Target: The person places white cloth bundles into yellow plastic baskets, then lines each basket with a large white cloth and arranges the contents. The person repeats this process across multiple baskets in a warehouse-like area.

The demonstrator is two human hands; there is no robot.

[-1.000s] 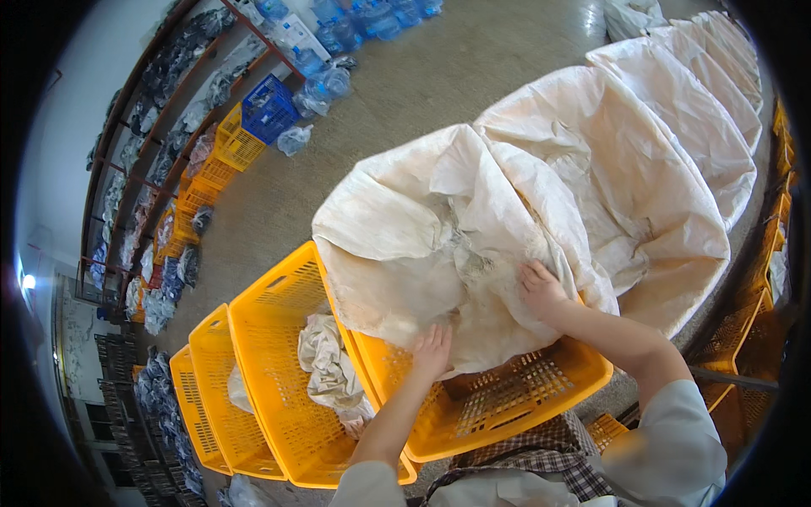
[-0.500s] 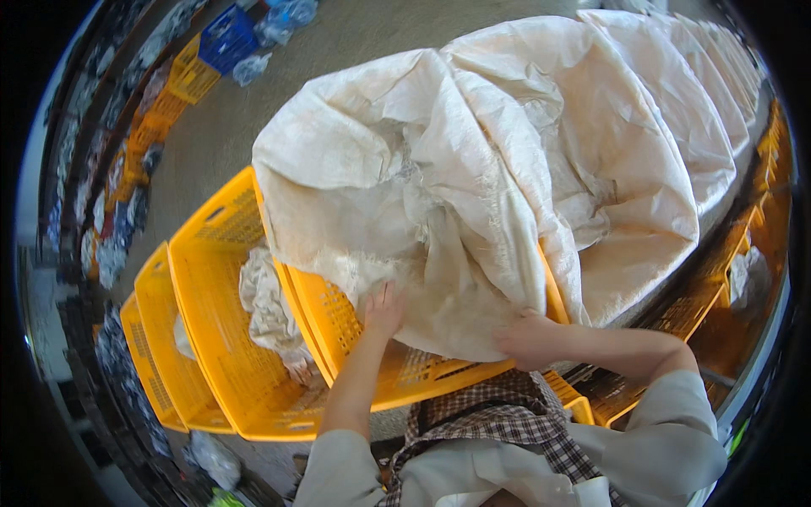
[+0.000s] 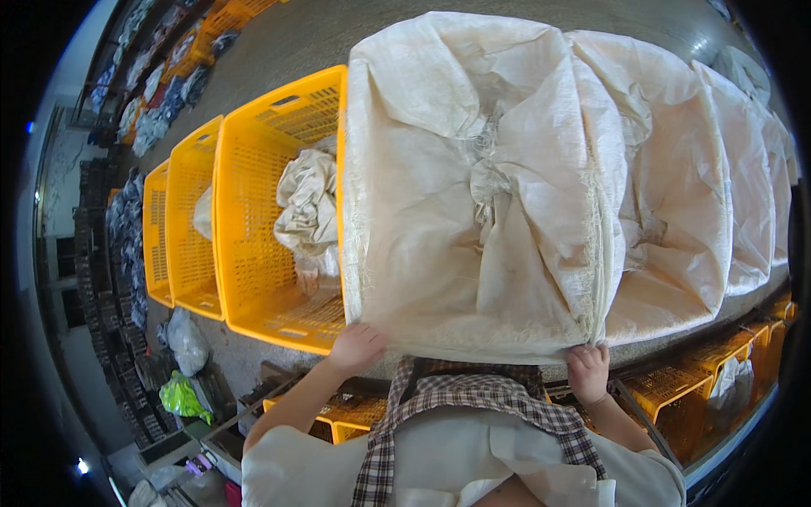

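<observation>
A white woven sack [image 3: 422, 220] is spread open as a liner, its frayed edge folded over the rim of a crate that it hides almost wholly. At the near left corner, my left hand [image 3: 357, 346] is closed on the sack's edge. My right hand [image 3: 587, 372] grips the same edge at the near right corner, its fingers curled over the fabric. Inside, the sack sinks to a gathered, wrinkled middle. Directly to the left stands a yellow plastic crate [image 3: 241, 211] holding a crumpled off-white sack [image 3: 306, 203].
More sack-lined crates [image 3: 676, 220] continue the row to the right. Other yellow crates [image 3: 190, 228] stand farther left. Behind the apron, more crates [image 3: 667, 389] line the near right side. A clear plastic bag [image 3: 187, 342] and a bright green bag [image 3: 182, 397] lie at lower left.
The sack's near edge has been drawn over the crate's near side, covering the yellow rim. My hands have moved apart to its two near corners. The view has shifted too.
</observation>
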